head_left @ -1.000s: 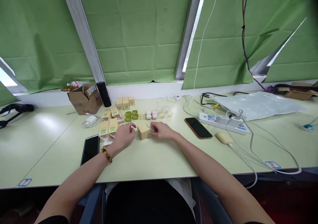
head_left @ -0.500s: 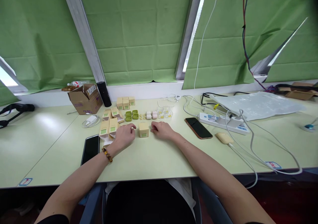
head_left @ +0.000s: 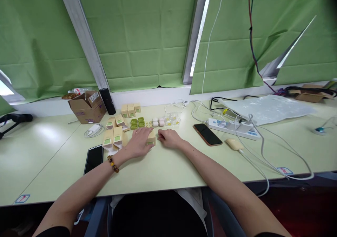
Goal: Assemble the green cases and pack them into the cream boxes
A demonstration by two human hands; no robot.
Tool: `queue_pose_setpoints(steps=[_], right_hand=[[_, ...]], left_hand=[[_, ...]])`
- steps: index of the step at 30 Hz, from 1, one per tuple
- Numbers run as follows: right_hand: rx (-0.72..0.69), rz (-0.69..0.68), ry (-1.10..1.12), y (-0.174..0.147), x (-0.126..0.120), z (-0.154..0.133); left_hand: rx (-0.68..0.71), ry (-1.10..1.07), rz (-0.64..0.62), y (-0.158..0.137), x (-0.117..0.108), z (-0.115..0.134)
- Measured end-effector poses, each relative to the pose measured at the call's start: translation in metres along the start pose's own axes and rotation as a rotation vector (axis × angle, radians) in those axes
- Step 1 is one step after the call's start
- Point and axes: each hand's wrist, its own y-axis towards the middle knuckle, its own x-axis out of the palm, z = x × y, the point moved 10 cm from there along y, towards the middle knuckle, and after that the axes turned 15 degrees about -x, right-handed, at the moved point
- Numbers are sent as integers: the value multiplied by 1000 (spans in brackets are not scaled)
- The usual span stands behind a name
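Observation:
A small beige cardboard box (head_left: 151, 138) stands on the table between my two hands. My left hand (head_left: 138, 143) is around its left side, with the fingers along the far side and the thumb at the near side. Just right of it, my right hand (head_left: 168, 138) rests on the table, fingers curled in with nothing visible in them. Behind the hands stand green square cups (head_left: 137, 122), tiny yellowish pieces (head_left: 149, 124), pinkish-white pieces (head_left: 158, 122) and clear containers (head_left: 172, 119) with yellow inside. Left of my left hand are several open beige boxes (head_left: 112, 139).
More small boxes (head_left: 131, 110) stand at the back. A brown carton (head_left: 88, 108) and black cylinder (head_left: 107, 101) are back left. Phones lie left (head_left: 94, 158) and right (head_left: 207, 134). Further right are a power strip (head_left: 233, 128), a cream charging case (head_left: 234, 144) and looping white cables.
My left hand has moved right and its fingers have opened out from a curl, now around the small box. My right hand stays curled beside it. The view has shifted slightly.

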Motion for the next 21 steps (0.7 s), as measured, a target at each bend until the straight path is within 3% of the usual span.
queue_pose_setpoints(steps=[7, 11, 16, 21], right_hand=[[3, 6, -16, 0, 1, 0], [-5, 9, -20, -1, 2, -1], [-18, 16, -23, -1, 2, -3], [-26, 17, -27, -1, 4, -2]], left_hand=[[36, 219, -112, 35, 4, 8], [57, 226, -15, 84, -24, 5], [-28, 270, 144, 155, -56, -33], [-130, 286, 168, 192, -45, -82]])
